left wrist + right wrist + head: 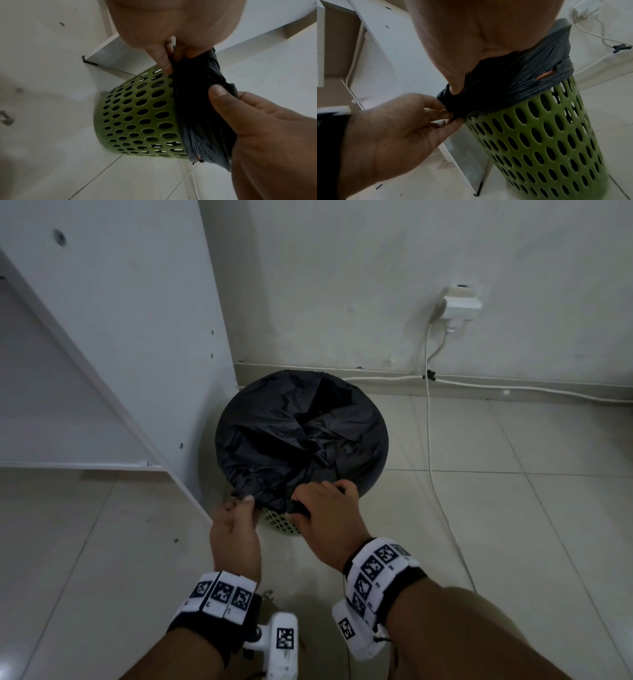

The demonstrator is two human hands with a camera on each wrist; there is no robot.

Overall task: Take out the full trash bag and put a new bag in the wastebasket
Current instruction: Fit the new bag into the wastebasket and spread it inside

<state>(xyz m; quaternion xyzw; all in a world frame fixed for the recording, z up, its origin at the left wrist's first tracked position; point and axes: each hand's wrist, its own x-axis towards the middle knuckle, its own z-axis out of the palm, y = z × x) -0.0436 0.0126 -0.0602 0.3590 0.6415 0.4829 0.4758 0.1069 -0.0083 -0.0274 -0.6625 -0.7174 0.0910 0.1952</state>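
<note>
A green perforated wastebasket (280, 523) stands on the tiled floor in the corner by the wall. A black trash bag (301, 433) lines it, folded over the rim and crumpled in the middle. My left hand (244, 502) pinches the bag's edge at the near rim, left side. My right hand (310, 503) grips a bunched fold of the same edge just to the right. In the left wrist view the left hand (173, 58) pinches the bag (197, 108) above the basket (137, 115). In the right wrist view an orange drawstring (546, 75) shows in the bag's hem (513, 81).
A white cabinet panel (144, 344) stands close against the basket's left side. On the wall to the right sits a white socket adapter (459, 306); its white cable (430, 440) runs down across the floor right of the basket. Bare tiles lie near and right.
</note>
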